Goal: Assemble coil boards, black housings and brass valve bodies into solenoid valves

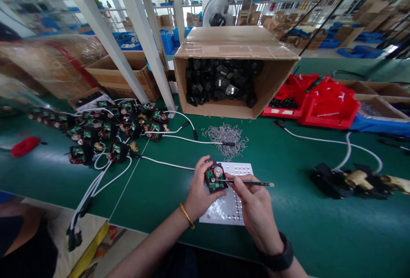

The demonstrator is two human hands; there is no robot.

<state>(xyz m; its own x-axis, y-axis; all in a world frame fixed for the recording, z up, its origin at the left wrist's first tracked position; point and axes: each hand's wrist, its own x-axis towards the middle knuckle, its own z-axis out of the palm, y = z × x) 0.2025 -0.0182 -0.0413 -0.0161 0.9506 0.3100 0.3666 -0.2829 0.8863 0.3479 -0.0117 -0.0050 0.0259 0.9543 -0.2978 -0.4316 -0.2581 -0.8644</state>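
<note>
My left hand (200,190) wraps round a small black housing with a green circuit board (211,179), wires and a round metal part showing on its open face. Between the thumb and fingers of my right hand (256,201) is a thin dark pair of tweezers (258,182), its tip at the board's face. Below both hands lies a white sheet (221,212) bearing rows of small shiny round pieces. Just beyond it, small screws (226,137) are heaped on the green table (166,192).
An open cardboard box (237,43) of black housings stands behind the screws. Several wired board units (118,152) crowd the left. Red bins (329,103) are at the back right. Black units with brass fittings (358,179) lie on the right. White cables (169,165) cross the table.
</note>
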